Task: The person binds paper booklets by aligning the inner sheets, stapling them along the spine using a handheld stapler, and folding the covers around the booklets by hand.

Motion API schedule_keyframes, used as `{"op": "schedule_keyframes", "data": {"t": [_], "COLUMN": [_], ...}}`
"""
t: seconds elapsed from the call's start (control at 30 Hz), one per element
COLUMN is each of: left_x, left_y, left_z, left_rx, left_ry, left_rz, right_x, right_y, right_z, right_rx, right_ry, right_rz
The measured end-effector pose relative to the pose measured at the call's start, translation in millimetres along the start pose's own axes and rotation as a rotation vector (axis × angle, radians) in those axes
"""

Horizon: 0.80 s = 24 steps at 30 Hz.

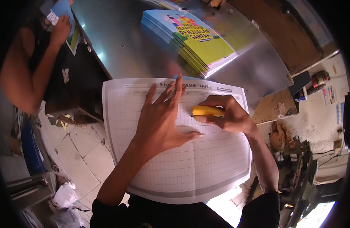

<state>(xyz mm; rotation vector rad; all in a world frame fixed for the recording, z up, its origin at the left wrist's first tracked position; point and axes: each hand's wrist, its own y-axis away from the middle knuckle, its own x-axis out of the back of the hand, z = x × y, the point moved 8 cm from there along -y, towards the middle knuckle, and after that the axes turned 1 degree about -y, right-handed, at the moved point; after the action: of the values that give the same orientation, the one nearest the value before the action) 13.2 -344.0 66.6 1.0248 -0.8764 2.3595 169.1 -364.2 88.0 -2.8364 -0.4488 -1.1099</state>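
Left hand [159, 121] open, fingers spread and gripping nothing, lies over a broad ruled sheet [163, 178] whose partly covered heading ends "BANK SAMPAH", while the right hand [230, 114] closes thumb and fingers around a yellow implement [208, 111], its dark tip at the printed grid near the vertical crease. The sheet's top edge overlaps a metal table [118, 41], and its lower edge meets the dark clothing [163, 212] of the person at work. Beyond the sheet, a stack of booklets [217, 49] rests on the metal, the top cover reading "PENJUALAN SAMPAH". At upper left, another person's hand [61, 29] touches a blue-and-green booklet [64, 9]
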Motion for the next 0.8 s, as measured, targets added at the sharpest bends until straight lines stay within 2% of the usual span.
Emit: {"op": "schedule_keyframes", "data": {"t": [0.03, 0.1, 0.17, 0.23, 0.27, 0.3, 0.37, 0.43, 0.5, 0.57, 0.7, 0.77, 0.8], "left_x": [-1, -2, -2, -2, 0, -1, -2, 2, 3, 3, 10, 10, 11], "left_y": [-1, -2, -2, -3, -4, -3, -3, -3, -2, -1, -3, -2, -2], "left_z": [2, -1, 2, 4, 6, 8, 7, 6, 2, 1, 2, 0, 0], "left_rx": [-0.014, 0.028, 0.022, 0.014, 0.006, 0.000, 0.003, -0.016, -0.006, 0.002, 0.015, 0.029, 0.048], "left_ry": [-0.013, 0.007, -0.016, -0.029, -0.024, -0.014, 0.005, 0.021, 0.082, 0.139, 0.211, 0.219, 0.202], "left_rz": [-0.008, -0.033, -0.057, -0.081, -0.080, -0.080, -0.056, 0.011, 0.003, -0.012, 0.031, 0.030, 0.035], "right_x": [4, 0, 0, -5, -4, -6, 1, 1, 1, 3, -2, 2, 3], "right_y": [-1, 2, 5, 8, 6, 9, 3, 6, 10, 16, 16, 8, 7], "right_z": [-6, 7, 17, 28, 33, 35, 26, 29, 25, 24, 28, 9, 8], "right_rx": [0.005, -0.326, -0.357, -0.476, -0.513, -0.526, -0.383, -0.399, -0.309, -0.389, -0.280, 0.092, 0.020], "right_ry": [-0.010, -0.086, -0.156, -0.327, -0.507, -0.518, -0.422, -0.411, -0.417, -0.400, -0.396, -0.232, -0.192], "right_rz": [0.018, -0.081, -0.061, -0.024, 0.046, 0.065, 0.103, 0.078, 0.107, 0.119, 0.030, 0.112, 0.042]}}
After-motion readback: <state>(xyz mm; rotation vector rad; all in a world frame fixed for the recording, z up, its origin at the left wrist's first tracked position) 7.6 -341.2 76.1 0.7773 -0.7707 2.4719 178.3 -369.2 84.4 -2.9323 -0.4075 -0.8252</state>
